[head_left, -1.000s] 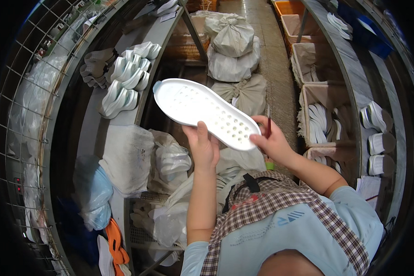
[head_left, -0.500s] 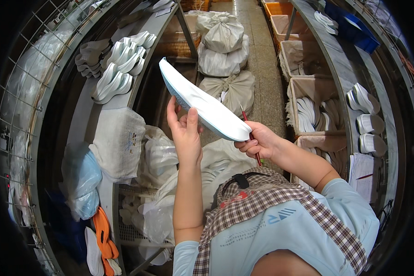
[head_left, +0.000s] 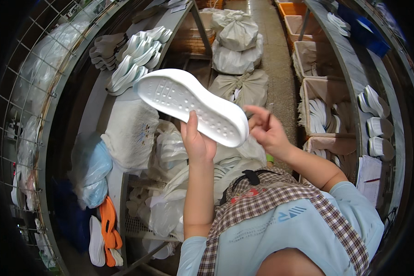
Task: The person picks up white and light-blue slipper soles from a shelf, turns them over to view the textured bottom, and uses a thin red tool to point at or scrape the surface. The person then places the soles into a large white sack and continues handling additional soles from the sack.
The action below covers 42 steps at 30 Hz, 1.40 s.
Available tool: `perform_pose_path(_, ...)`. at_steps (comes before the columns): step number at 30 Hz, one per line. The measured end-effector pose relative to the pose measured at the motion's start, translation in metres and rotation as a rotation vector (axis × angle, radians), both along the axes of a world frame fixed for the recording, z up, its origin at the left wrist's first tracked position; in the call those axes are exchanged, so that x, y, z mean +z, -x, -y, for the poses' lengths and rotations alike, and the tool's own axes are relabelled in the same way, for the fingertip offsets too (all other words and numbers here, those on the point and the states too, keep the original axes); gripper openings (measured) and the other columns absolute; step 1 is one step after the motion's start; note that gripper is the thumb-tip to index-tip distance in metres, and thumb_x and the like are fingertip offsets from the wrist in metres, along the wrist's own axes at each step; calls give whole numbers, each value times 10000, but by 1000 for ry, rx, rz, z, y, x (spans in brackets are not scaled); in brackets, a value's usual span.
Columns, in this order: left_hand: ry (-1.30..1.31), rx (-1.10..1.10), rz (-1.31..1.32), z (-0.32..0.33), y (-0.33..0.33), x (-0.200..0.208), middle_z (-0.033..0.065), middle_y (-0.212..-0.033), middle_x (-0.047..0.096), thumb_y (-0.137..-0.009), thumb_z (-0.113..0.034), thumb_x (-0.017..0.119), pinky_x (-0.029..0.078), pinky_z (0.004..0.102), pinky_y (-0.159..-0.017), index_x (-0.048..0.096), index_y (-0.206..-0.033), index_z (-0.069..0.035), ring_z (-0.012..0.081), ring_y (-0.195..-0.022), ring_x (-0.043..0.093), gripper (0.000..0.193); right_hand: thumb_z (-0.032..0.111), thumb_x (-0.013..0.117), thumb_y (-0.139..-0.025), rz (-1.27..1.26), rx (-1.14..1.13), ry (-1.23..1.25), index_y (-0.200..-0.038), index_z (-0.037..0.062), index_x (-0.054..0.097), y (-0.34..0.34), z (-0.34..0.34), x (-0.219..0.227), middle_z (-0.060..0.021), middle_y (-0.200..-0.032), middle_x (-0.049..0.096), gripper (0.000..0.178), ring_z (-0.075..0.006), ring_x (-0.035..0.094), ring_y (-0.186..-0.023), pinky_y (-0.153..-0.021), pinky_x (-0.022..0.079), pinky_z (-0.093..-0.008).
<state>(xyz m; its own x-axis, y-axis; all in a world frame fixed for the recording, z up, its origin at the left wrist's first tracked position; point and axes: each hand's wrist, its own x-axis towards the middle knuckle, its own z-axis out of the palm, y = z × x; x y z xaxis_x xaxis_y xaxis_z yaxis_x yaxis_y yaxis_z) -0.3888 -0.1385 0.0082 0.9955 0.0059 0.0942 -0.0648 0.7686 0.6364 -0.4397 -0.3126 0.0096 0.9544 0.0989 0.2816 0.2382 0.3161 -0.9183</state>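
A white shoe sole (head_left: 188, 99) is held up in front of me, its dimpled face toward me and its broad end at the upper left. My left hand (head_left: 198, 143) grips it from below, the thumb over the near edge and the other fingers hidden behind. Just off the sole's right end is my right hand (head_left: 267, 131), smeared by motion. Its index finger points toward the sole while the other fingers curl in; the red pen-like tool seen in it earlier cannot be made out now.
White soles (head_left: 140, 53) are stacked on the left shelf beside a white cloth (head_left: 129, 133). Orange insoles (head_left: 108, 225) lie lower left. Tied sacks (head_left: 237, 30) line the aisle. Lined baskets (head_left: 329, 83) stand at the right, below a shelf holding soles (head_left: 375, 101) and a paper pad (head_left: 369, 177).
The sole has been rolled over from its smooth side to its dimpled face. My right hand has come off its end, and the red tool no longer shows. The view has shifted slightly.
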Motion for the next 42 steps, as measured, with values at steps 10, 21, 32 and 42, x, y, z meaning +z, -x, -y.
perform_pose_path(10,590,-268,66,-16,-6,-16,24,-996,591,-939,-357,468,490,379,-640,346,-1372,-118,188,-776,597,509,264,470,-957,-186,-131,69,-908,44,580,-20,35,-6,11,-690,557,250,-19,385,-491,-439,304,-170)
perform_pose_path(21,610,-383,182,-22,-7,-23,43,-951,584,-922,-386,487,411,347,-656,336,-1393,-93,164,-771,538,575,259,460,-961,-282,-101,71,-869,50,569,-20,35,-11,8,-676,547,253,-28,383,-491,-434,293,-179)
perform_pose_path(32,570,-658,542,-74,34,-24,76,-617,584,-892,-366,526,489,254,-451,436,-1298,48,130,-495,528,587,276,452,-962,-263,-5,167,-867,60,569,-4,-10,-14,7,-658,549,264,-26,373,-460,-417,280,-178)
perform_pose_path(42,643,-974,649,-135,75,-44,168,-697,640,-891,-380,536,530,304,-469,420,-1251,26,216,-530,616,555,264,454,-959,-388,-4,205,-852,60,565,56,-72,-36,10,-662,556,256,-22,363,-480,-434,267,-178)
